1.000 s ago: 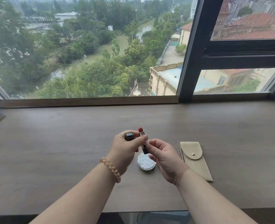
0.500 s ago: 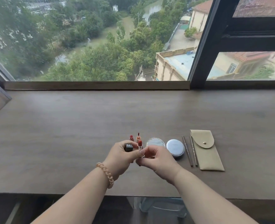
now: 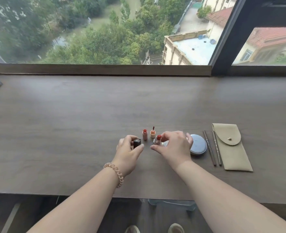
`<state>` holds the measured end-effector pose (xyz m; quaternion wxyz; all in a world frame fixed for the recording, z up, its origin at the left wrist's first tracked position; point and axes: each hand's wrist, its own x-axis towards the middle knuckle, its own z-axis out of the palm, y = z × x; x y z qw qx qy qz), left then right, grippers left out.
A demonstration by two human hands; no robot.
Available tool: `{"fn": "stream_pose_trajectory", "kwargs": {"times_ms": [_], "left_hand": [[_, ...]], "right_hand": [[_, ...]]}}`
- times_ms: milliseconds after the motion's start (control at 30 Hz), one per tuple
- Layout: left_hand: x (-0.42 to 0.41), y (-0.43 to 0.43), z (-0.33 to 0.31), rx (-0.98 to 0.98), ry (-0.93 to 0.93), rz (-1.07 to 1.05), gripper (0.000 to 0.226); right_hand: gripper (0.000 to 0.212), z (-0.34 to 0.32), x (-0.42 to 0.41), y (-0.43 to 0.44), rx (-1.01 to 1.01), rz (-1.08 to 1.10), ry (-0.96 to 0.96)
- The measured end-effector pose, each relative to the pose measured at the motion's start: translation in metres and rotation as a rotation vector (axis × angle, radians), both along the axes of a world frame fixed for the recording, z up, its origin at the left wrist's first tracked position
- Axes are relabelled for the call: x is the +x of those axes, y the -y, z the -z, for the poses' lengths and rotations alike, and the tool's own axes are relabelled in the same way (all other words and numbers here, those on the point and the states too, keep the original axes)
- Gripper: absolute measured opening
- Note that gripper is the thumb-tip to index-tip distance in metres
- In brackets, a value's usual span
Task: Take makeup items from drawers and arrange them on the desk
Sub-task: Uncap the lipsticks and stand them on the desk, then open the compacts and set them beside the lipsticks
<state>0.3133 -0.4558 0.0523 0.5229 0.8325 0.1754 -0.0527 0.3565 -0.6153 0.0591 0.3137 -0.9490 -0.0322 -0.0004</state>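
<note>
Fingers lowered to the surface: left hand pinching the cap, right hand standing the open lipstick in line

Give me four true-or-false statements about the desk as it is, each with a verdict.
1. The left hand grips a black cap. True.
2. The lipstick in the right hand is capped. False: its red tip is bare.
3. The beige pouch lies left of both hands. False: it lies to their right, beside two pencils.
4. A round compact lies on the desk between the right hand and the pencils. True.
</note>
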Motion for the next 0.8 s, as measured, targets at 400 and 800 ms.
{"fn": "stream_pose_trajectory", "kwargs": {"times_ms": [400, 800], "left_hand": [[0.027, 0.013, 0.021, 0.073, 0.016, -0.024, 0.028], [0.027, 0.017, 0.030, 0.162, 0.011, -0.077, 0.034]], "right_hand": [[0.032, 0.034, 0.015, -0.010, -0.182, -0.033, 0.082], [0.051, 0.037, 0.015, -0.004, -0.245, -0.085, 0.111]]}}
